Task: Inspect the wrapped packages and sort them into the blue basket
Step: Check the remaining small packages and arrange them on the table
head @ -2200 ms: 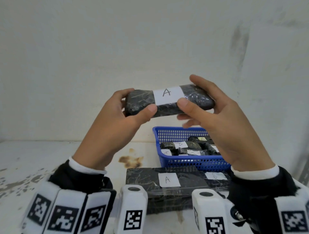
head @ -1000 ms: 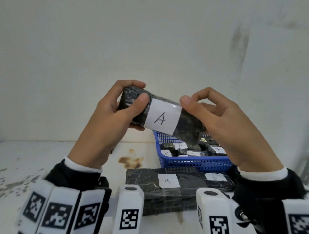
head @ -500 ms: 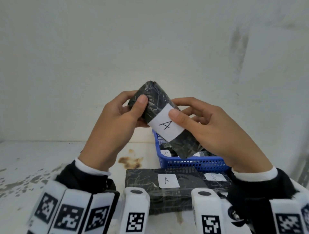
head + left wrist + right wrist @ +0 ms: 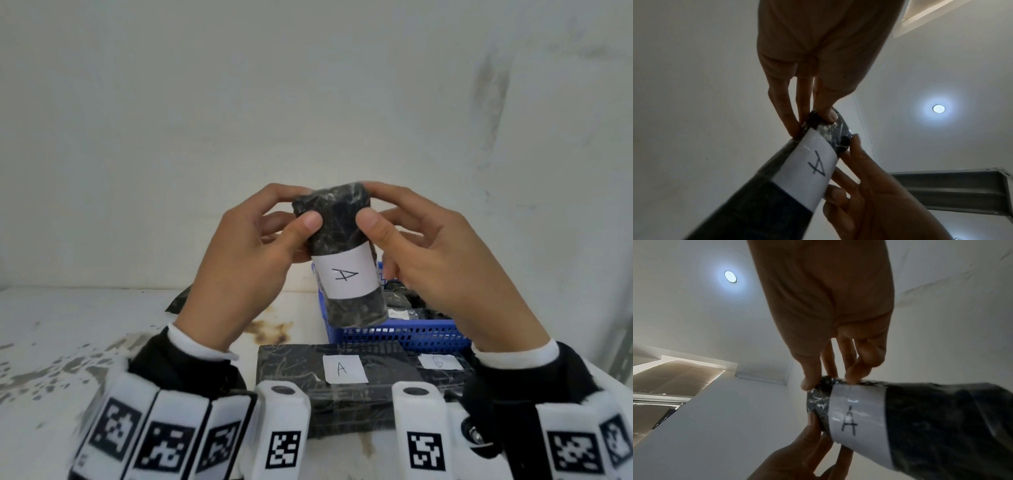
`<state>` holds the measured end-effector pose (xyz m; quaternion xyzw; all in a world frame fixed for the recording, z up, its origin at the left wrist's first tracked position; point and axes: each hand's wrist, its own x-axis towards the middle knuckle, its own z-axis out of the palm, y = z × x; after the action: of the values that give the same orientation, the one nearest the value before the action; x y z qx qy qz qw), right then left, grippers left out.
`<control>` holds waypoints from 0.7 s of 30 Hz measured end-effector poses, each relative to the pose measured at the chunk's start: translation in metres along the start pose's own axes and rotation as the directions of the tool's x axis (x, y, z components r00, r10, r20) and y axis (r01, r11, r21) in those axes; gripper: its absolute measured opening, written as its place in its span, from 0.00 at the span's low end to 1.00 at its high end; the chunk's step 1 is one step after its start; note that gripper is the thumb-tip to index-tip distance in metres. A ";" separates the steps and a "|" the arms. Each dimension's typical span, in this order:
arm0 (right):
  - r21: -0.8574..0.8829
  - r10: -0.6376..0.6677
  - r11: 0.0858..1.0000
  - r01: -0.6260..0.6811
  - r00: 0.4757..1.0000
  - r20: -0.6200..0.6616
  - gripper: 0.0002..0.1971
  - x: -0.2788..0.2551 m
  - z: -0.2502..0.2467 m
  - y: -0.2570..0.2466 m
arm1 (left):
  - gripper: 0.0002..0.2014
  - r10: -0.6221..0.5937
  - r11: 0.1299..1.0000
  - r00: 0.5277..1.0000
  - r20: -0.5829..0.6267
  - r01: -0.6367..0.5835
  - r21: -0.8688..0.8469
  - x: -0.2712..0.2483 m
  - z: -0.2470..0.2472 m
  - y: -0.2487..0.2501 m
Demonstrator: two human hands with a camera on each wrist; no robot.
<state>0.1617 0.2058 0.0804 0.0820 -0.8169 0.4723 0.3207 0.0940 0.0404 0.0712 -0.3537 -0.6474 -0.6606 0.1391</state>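
A black wrapped package (image 4: 342, 236) with a white label marked A stands nearly upright in the air in front of me. My left hand (image 4: 291, 216) pinches its upper end from the left, thumb on the front. My right hand (image 4: 373, 209) pinches the same end from the right. The left wrist view shows the package (image 4: 807, 172) held between both hands; the right wrist view shows the package (image 4: 920, 421) the same way. Behind and below it stands the blue basket (image 4: 404, 334) holding several small wrapped packages.
A long flat black package (image 4: 308, 373) with labels A and B lies on the stained white table (image 4: 68, 335), just in front of the basket. Another dark package corner (image 4: 180, 301) peeks out behind my left wrist. A white wall stands close behind.
The package has been turned from level to nearly upright, label A now lower on the front. Both hands shifted to pinch its top end.
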 end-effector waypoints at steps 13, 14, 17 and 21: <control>0.145 -0.015 0.989 0.009 0.999 0.038 0.20 -0.001 -0.003 -0.002 | 0.12 -0.058 0.992 0.997 0.048 0.063 -0.108 -0.003 0.003 0.010; 0.132 -0.023 0.991 0.018 0.999 0.035 0.20 -0.001 -0.002 -0.002 | 0.10 -0.053 0.992 0.997 0.053 0.059 -0.112 -0.003 0.003 0.010; 0.109 -0.034 0.994 0.030 0.999 0.028 0.18 -0.001 0.000 -0.003 | 0.09 -0.053 0.992 0.997 0.053 0.058 -0.112 -0.003 0.003 0.009; 0.082 -0.043 0.996 0.040 0.999 0.032 0.10 -0.003 0.001 -0.004 | 0.08 -0.051 0.996 0.997 0.052 0.055 -0.076 -0.003 0.004 0.009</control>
<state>0.1652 0.2022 0.0811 0.1198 -0.8005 0.4969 0.3130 0.1030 0.0420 0.0759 -0.3579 -0.6337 -0.6797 0.0915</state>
